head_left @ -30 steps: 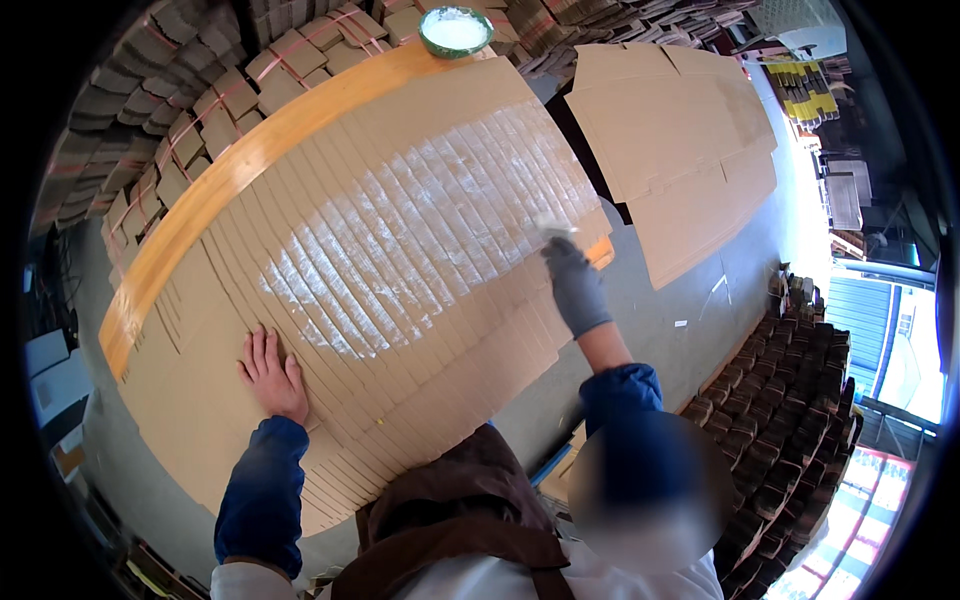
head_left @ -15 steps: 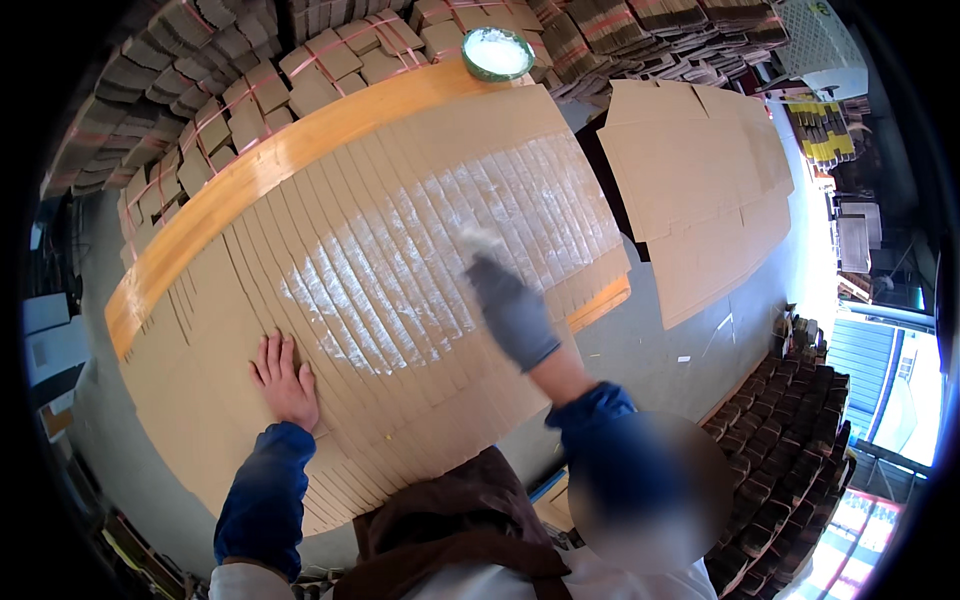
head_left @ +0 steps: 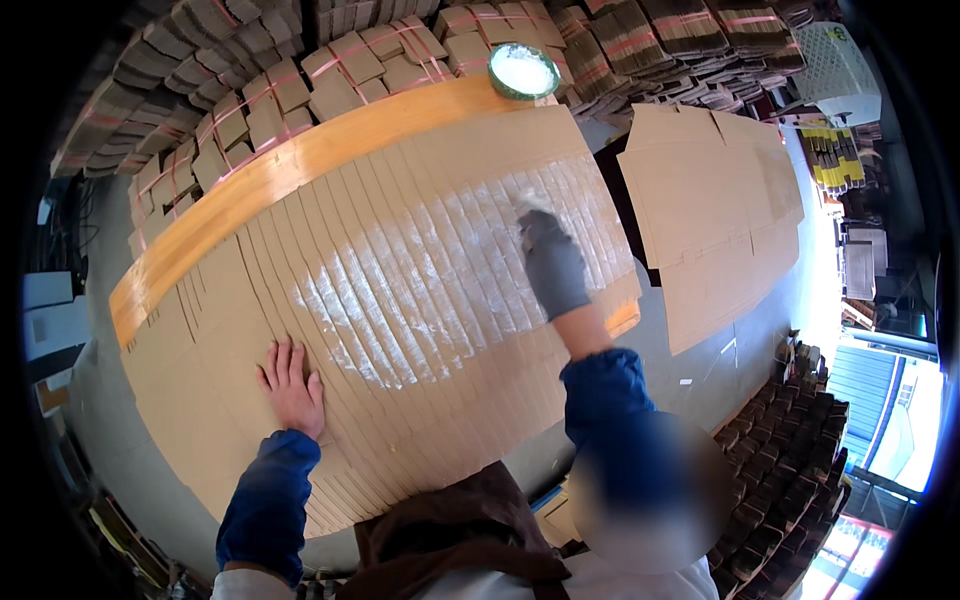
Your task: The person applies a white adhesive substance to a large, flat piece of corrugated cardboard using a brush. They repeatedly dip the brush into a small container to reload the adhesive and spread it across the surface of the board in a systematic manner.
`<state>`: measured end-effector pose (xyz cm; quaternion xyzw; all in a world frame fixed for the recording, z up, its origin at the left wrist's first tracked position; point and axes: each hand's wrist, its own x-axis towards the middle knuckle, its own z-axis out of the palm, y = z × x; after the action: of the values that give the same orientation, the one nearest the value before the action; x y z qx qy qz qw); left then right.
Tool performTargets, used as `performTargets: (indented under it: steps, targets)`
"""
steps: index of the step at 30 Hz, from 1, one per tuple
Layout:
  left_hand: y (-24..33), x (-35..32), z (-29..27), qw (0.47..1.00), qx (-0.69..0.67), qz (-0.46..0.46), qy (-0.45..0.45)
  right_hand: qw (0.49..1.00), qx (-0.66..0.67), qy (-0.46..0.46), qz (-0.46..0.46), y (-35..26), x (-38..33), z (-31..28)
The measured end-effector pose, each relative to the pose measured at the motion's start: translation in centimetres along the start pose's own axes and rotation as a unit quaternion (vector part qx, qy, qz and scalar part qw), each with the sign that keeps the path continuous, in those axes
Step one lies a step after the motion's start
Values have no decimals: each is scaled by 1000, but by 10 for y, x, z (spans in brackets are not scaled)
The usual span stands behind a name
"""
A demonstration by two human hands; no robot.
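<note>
Cardboard strips (head_left: 490,375) lie side by side across a table, smeared over their middle with a white paste (head_left: 385,285). My left hand (head_left: 292,388) is bare and rests flat on the cardboard, fingers stretched out. A grey glove covers my right hand (head_left: 554,268), which is closed at the right part of the smeared area. From its fingertips pokes a small white wad (head_left: 532,204), its exact kind not clear. At the table's far edge sits a green bowl (head_left: 523,72) of white paste.
The table's wooden edge (head_left: 290,165) curves behind the cardboard. To the right lie large flat cardboard sheets (head_left: 715,205). Bundled cardboard stacks (head_left: 350,65) line the far side, and dark brown stacked pieces (head_left: 765,465) stand at the lower right.
My right hand has moved right and slightly away from me across the smeared strips, with the white wad at its fingertips. My left hand stays flat in place.
</note>
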<state>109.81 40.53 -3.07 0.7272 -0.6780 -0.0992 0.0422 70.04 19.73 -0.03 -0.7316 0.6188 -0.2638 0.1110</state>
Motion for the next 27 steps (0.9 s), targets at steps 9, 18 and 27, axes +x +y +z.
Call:
performTargets:
  steps: [9, 18, 27]
  targets:
    - [-2, -3, 1, 1000, -16, 2, 11, 997, -56, -50, 36, -8, -13, -8]
    - [-2, 1, 2, 1000, -8, 7, 7, 995, -64, -20, 73, 48, -28, -26]
    - [-1, 2, 2, 1000, -13, 12, -7, 975, -180, -25, 130, 112, -15, -55]
